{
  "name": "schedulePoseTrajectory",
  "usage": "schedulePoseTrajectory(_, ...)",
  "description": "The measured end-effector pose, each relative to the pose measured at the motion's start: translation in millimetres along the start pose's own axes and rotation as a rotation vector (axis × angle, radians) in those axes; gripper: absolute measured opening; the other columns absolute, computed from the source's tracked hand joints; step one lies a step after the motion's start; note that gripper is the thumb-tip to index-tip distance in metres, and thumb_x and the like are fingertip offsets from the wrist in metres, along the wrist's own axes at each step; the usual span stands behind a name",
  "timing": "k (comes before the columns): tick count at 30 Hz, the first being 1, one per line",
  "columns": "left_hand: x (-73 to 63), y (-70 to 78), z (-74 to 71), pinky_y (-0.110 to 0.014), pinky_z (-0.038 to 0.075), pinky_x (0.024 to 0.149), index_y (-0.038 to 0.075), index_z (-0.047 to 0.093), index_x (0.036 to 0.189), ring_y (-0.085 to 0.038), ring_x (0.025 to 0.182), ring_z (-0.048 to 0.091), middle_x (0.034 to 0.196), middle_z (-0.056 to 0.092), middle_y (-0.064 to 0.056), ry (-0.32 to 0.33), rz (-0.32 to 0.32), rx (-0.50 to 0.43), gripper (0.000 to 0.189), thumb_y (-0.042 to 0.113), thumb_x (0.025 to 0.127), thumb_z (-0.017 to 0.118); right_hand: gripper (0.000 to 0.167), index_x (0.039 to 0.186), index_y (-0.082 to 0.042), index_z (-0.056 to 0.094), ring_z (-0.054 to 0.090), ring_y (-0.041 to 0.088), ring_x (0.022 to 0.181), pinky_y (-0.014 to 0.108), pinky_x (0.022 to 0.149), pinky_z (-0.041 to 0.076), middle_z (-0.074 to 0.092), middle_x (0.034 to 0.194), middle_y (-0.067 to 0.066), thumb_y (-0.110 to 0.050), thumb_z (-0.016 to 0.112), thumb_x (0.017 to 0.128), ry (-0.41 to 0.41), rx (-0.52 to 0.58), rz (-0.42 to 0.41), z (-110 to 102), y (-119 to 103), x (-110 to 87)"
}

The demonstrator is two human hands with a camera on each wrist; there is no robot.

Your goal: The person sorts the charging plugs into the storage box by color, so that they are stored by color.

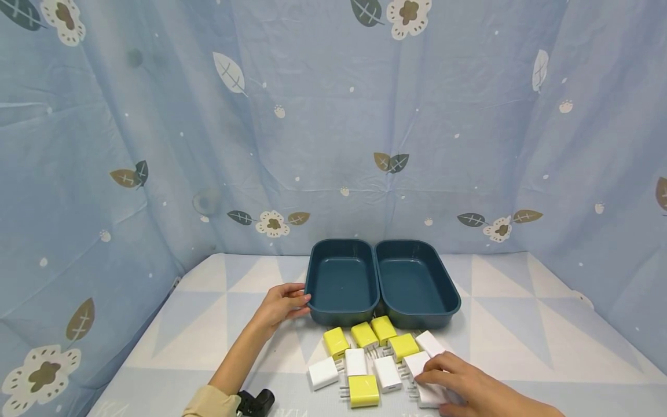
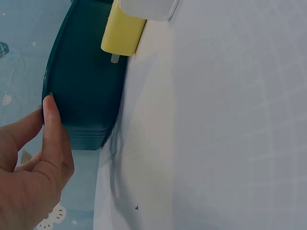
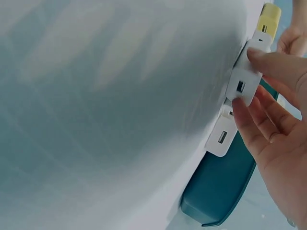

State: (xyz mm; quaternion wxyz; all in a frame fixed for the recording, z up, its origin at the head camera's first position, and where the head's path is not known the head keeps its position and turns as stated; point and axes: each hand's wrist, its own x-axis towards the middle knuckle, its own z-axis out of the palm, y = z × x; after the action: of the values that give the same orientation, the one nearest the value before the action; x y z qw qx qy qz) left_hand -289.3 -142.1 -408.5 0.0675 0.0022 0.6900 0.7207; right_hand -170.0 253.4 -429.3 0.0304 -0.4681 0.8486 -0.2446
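Observation:
My left hand (image 1: 283, 307) is at the left side of the left dark teal tray (image 1: 341, 317), its thumb and fingertips pinching the rim, as the left wrist view shows. My right hand (image 1: 466, 385) is over the right end of a group of plug chargers. Between its thumb and fingers it grips a white charger (image 3: 245, 79), partly covered by the hand in the head view. Another white charger (image 3: 222, 136) lies beside it. Several yellow chargers (image 1: 363, 391) and white chargers (image 1: 387, 373) lie close together in front of the trays, prongs pointing various ways.
A second teal tray (image 1: 419, 319) stands against the first on its right, with bare bottoms showing in both. Behind the table (image 1: 198, 324) hangs a blue patterned curtain (image 1: 323, 116). A black device (image 1: 256, 402) shows by the left sleeve (image 1: 213, 402).

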Motion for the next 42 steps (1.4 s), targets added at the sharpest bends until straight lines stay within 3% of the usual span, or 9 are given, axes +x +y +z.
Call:
schedulePoseTrajectory(6,-0.2,-0.1,0.2,-0.031,0.062,0.074,-0.016,0.051,0.130,-0.017,0.077,0.063,0.097,0.053,-0.013,0.003,-0.006,-0.004,0.042,-0.007,0.092,0.065,0.055,0.141,-0.024,0.054,0.047,0.007,0.109,0.021,0.082,0.055,0.051,0.128,-0.008,-0.043,0.069,0.092,-0.032,0.011,0.010,-0.5,-2.1,-0.1)
schedulePoseTrajectory(11,0.3,-0.8,0.6,-0.032,0.062,0.075,-0.015,0.051,0.130,-0.018,0.079,0.063,0.097,0.053,-0.013,0.011,-0.010,-0.001,0.041,-0.007,0.092,0.064,0.062,0.146,-0.024,0.049,0.047,0.009,0.113,0.023,0.085,0.055,0.049,0.132,-0.007,-0.043,0.071,0.091,-0.045,0.015,-0.015,-2.7,-5.4,-2.2)
schedulePoseTrajectory(16,0.4,-2.2,0.8,-0.033,0.062,0.078,-0.014,0.052,0.130,-0.020,0.084,0.063,0.097,0.053,-0.013,0.017,-0.005,0.005,0.041,-0.006,0.092,0.064,0.060,0.147,-0.023,0.047,0.048,0.010,0.119,0.025,0.089,0.054,0.049,0.138,-0.005,-0.039,0.069,0.093,-0.087,0.092,0.005,-5.7,-7.6,-5.2)
schedulePoseTrajectory(24,1.3,-3.9,0.8,-0.034,0.062,0.078,-0.015,0.052,0.131,-0.019,0.083,0.063,0.098,0.053,-0.013,0.019,0.000,-0.002,0.042,-0.006,0.092,0.065,0.049,0.140,-0.016,0.053,0.052,0.013,0.121,0.026,0.091,0.054,0.055,0.135,0.000,-0.030,0.068,0.095,-0.021,0.053,-0.113,-2.5,-0.8,-3.8)
schedulePoseTrajectory(33,0.6,-3.4,1.2,-0.034,0.062,0.077,-0.014,0.052,0.130,-0.020,0.083,0.064,0.099,0.054,-0.014,0.022,-0.003,-0.007,0.041,-0.006,0.092,0.065,0.043,0.132,-0.023,0.057,0.053,0.010,0.113,0.025,0.087,0.055,0.056,0.129,-0.005,-0.036,0.070,0.093,-0.079,0.133,-0.014,-6.3,-3.8,-1.0)
schedulePoseTrajectory(42,-0.1,-2.2,1.1,-0.034,0.062,0.077,-0.014,0.051,0.131,-0.019,0.083,0.064,0.099,0.054,-0.014,0.022,-0.013,-0.004,0.042,-0.006,0.092,0.064,0.043,0.134,-0.017,0.059,0.054,0.008,0.106,0.023,0.082,0.057,0.053,0.126,-0.006,-0.032,0.069,0.094,-0.071,0.281,0.062,-12.0,-10.4,2.5)
